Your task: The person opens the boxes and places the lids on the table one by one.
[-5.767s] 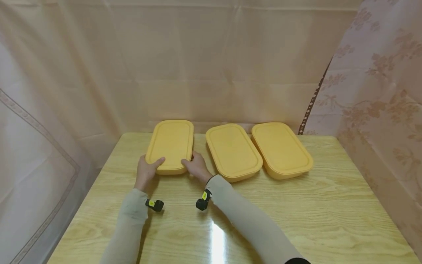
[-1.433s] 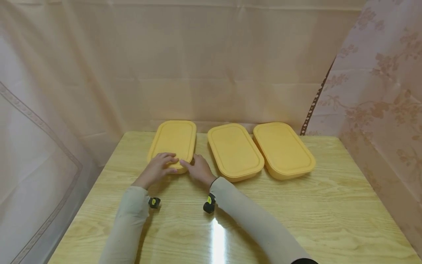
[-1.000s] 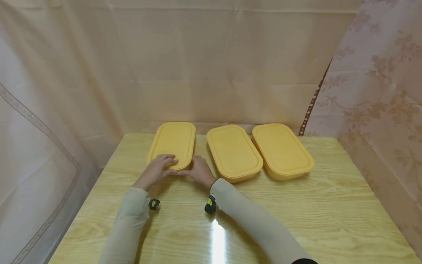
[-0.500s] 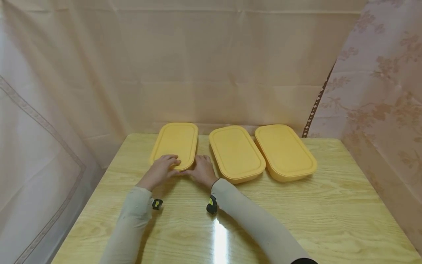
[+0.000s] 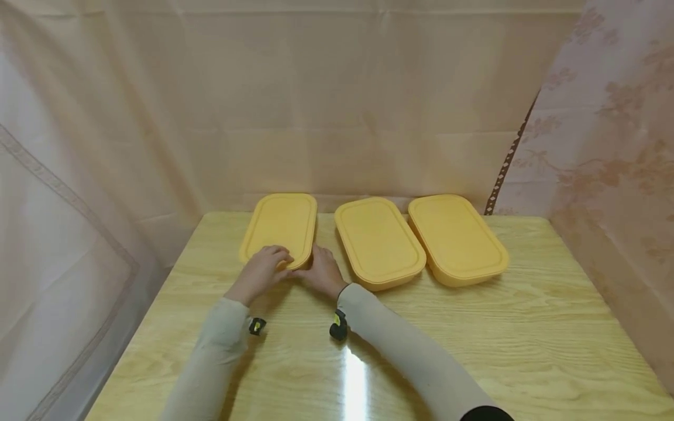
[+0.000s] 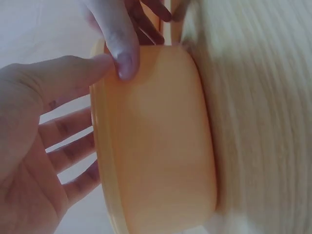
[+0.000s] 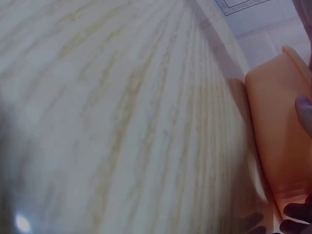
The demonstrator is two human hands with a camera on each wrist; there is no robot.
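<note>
Loosely spread, the left hand (image 5: 262,270) lies over the near edge of a lid (image 5: 281,219), its thumb at the rim. Beside it, the right hand (image 5: 322,273) is curled round the near right corner of the yellow box (image 6: 156,141), thumb against the wall. That box rests on the table (image 5: 474,351), reaching away beyond both hands. The step seems to be working at the lid's edge while the right hand steadies; the next move would call for a still box and careful thumb pressure at the rim. With the lid on, the contents are hidden. Right of the grip are a second box (image 5: 380,242) and, farther along, a third box (image 5: 457,237), both lidded.
</note>
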